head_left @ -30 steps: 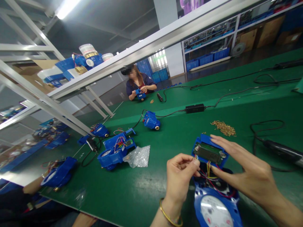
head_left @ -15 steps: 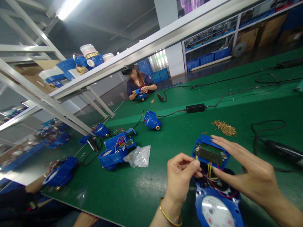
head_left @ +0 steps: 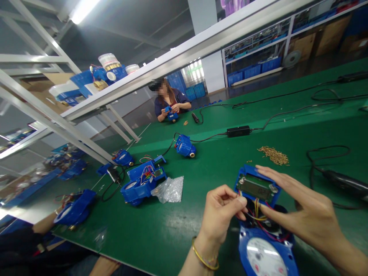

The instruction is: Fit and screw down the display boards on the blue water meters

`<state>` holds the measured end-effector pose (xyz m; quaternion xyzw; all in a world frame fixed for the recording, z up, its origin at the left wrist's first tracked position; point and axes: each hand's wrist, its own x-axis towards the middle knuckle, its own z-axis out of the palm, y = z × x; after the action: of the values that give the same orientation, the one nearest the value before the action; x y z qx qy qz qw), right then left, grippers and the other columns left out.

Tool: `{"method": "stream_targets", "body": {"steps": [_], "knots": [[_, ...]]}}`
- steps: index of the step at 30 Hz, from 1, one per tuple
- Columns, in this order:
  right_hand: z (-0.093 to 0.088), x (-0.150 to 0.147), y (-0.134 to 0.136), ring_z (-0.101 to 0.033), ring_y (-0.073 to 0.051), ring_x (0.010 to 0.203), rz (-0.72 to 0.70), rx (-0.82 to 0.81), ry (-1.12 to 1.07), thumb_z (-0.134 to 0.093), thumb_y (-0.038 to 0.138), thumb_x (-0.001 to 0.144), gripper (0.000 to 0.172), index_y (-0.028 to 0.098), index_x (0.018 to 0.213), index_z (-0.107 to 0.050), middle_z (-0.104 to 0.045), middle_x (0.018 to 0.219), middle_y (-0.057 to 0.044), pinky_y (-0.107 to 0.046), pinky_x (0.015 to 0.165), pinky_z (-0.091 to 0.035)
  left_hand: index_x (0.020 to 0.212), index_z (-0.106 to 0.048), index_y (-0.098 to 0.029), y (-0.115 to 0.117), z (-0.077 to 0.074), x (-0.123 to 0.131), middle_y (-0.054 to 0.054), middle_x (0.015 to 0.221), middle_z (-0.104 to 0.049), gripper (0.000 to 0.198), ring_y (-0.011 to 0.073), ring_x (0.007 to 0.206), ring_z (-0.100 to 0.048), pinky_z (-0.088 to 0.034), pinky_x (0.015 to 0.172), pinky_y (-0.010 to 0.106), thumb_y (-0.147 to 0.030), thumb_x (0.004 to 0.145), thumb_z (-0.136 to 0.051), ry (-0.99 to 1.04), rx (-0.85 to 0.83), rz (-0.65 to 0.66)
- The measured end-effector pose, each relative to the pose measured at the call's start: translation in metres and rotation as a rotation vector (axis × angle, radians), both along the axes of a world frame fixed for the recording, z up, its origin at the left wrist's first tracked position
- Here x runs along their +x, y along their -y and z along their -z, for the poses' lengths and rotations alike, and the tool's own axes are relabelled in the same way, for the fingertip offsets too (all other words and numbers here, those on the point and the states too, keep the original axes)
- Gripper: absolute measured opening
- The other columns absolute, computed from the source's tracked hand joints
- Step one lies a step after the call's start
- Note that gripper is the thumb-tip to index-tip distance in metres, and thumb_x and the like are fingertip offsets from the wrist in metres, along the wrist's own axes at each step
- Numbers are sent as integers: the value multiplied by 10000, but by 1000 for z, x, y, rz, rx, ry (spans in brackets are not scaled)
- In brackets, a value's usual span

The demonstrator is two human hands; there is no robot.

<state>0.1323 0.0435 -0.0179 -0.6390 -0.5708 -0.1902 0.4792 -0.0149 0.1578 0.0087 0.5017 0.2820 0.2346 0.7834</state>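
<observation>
- Straight ahead in the head view, low and right of centre, a blue water meter (head_left: 266, 251) lies on the green table (head_left: 207, 172) with its white dial facing up, close to the person's body.
- Just beyond the dial, a display module (head_left: 257, 186) in a blue frame is tilted up from the meter's open top. It is joined to the meter by a bundle of coloured wires (head_left: 260, 216).
- The left hand (head_left: 222, 214) is curled, with thumb and forefinger pressed together on the wires at the module's lower left corner. A gold bangle (head_left: 202, 258) sits on that wrist.
- The right hand (head_left: 304, 214) has long, nearly straight fingers. The forefinger lies along the module's far right edge and the thumb is under its near edge, so the module is held between them.
- Right of the hands, an electric screwdriver (head_left: 345, 183) lies on its side with its cable looped behind it. A heap of brass screws (head_left: 273, 154) is a little farther back.
- Left of the hands lie a crumpled plastic bag (head_left: 169, 189) and an opened meter (head_left: 142, 182), touching each other. Another meter (head_left: 184, 146) and a black power adapter (head_left: 238, 131) lie behind them.
- At the table's far end sits a co-worker (head_left: 169, 100), both hands on a small blue meter (head_left: 171, 114).
- At the lower left edge, another person's forearm (head_left: 43, 226) reaches to one more blue meter (head_left: 75, 207).
</observation>
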Motion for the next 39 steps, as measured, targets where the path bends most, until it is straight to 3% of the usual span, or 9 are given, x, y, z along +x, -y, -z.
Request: {"method": "stream_targets", "body": {"steps": [7,10,15,18,27,32,37,39], "knots": [[1,0,-1,-699,-266,1096,7,-2,-27,-676,262,880,535,223,1399,-552,-672,1298,-76,-395,1001,-564,609,-592,-136,-7,4,-1,15,543,-666,432,66,397,-550,-412,436,171,-423,565,-912,4,-3,47],[2,0,-1,-714,-263,1064,24,-20,-28,-668,287,881,516,214,1381,-562,-686,1273,-78,-384,979,-579,618,-633,-137,-6,5,-2,17,557,-660,398,82,413,-557,-431,455,193,-447,615,-883,-5,69,37],[3,0,-2,-730,-250,1018,50,-35,-23,-663,308,880,495,180,1350,-577,-708,1226,-88,-339,957,-587,600,-701,-165,5,3,-8,39,609,-641,337,135,545,-597,-469,586,258,-363,872,-690,-111,523,-66],[3,-1,-3,-738,-247,992,50,-39,-26,-659,317,876,485,184,1336,-582,-716,1209,-82,-335,945,-593,600,-709,-190,9,2,-11,49,614,-651,368,171,653,-608,-468,694,284,-305,935,-611,-141,706,-90],[1,-1,-2,-747,-232,952,14,-55,-66,-670,307,865,472,180,1315,-601,-727,1180,-76,-318,939,-594,595,-741,-204,-2,6,-9,48,569,-694,317,185,640,-633,-477,685,276,-231,899,-656,-72,727,-51],[2,4,-2,-753,-219,924,-31,-97,-124,-671,320,851,451,190,1281,-626,-740,1149,-61,-297,892,-608,610,-748,-195,-5,12,-6,47,555,-730,327,174,601,-666,-517,709,274,-240,919,-649,-56,829,-34],[2,11,0,-730,-235,1032,-85,-161,-178,-700,323,813,475,188,1265,-646,-724,1202,-66,-314,948,-581,583,-727,-159,-10,17,-4,15,462,-674,345,123,428,-609,-493,508,211,-285,902,-692,-42,929,-81],[1,14,1,-721,-235,1056,-109,-186,-189,-718,308,792,488,195,1263,-655,-720,1214,-60,-319,964,-570,607,-738,-154,-14,18,-5,14,479,-677,334,120,438,-615,-489,492,206,-316,896,-699,-75,1058,-109]]}}
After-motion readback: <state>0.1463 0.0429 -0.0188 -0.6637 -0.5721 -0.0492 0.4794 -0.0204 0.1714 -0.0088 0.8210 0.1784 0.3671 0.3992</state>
